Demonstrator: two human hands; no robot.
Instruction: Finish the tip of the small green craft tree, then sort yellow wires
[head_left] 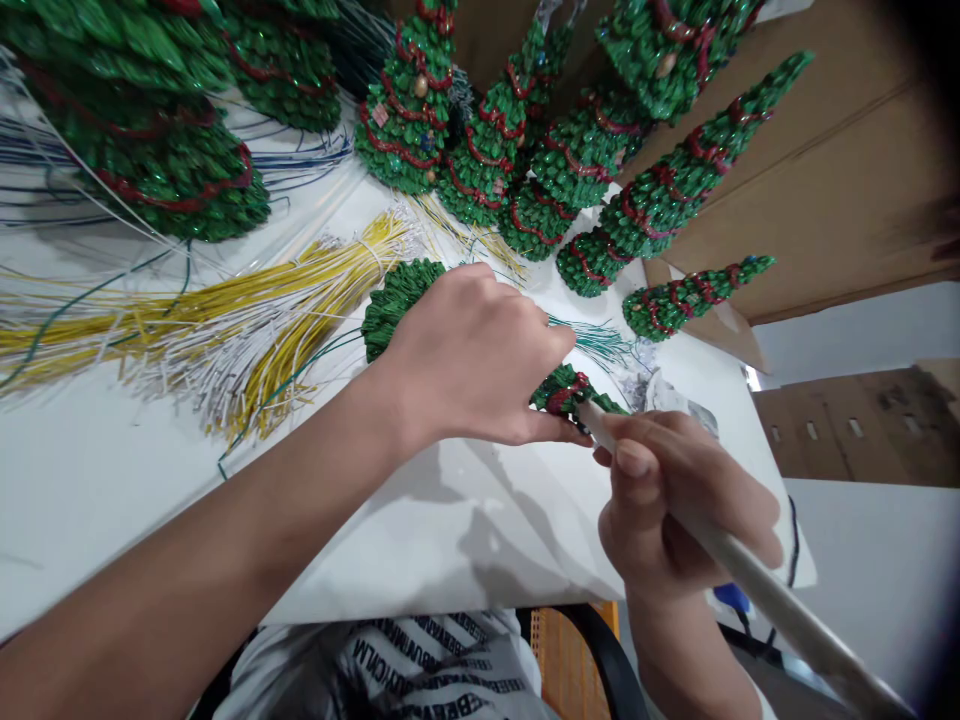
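Left hand (pixel 472 355) clamped around a green miniature Christmas tree (pixel 397 305), its red-garlanded tip (pixel 566 392) poking out past the fingers. Right hand (pixel 679 500) grips a white rod (pixel 739 565), the end touching that tip. A yellow-and-white wire bundle (pixel 225 335) lies left of the left hand; more trees (pixel 577 170) stand beyond it.

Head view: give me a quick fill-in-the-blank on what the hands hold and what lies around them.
1. The left hand grips a small green tree, its tip pointing toward the ____ hand.
2. The right hand grips a white rod whose end touches that tree near its ____.
3. The larger green trees beyond carry ____ garlands.
4. The wire bundle on the white table is mostly yellow and ____.

Missing words: right; tip; red; white.
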